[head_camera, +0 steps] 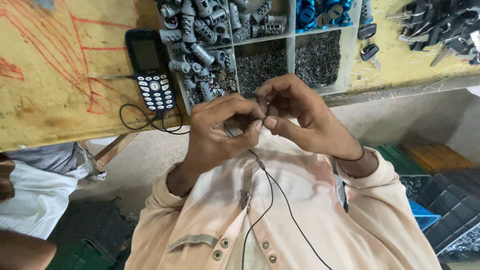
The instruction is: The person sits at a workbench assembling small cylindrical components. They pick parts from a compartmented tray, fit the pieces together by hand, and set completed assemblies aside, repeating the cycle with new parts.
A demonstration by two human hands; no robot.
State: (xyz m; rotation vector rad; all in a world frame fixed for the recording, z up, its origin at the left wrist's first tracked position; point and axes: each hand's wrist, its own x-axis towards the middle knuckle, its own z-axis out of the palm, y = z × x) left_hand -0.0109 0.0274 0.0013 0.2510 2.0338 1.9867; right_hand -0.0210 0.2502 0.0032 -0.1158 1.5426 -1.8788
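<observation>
My left hand [220, 131] and my right hand [300, 116] meet fingertip to fingertip just below the edge of the yellow workbench [55, 85]. Together they pinch a small dark part [264, 111], mostly hidden by the fingers. A thin black cable [272, 195] runs down from under the hands over my pale shirt. Right above the hands stands a white divided tray [290, 57]. It holds grey metal lock cylinders [200, 35], small dark pins [315, 57] and blue pieces [320, 12].
A dark keypad phone [150, 67] with a black cord lies on the bench left of the tray. Black-headed keys [440, 25] are piled at the top right. Green, blue and black crates [430, 190] stand on the floor at right. Another person's white clothing [30, 195] is at the left.
</observation>
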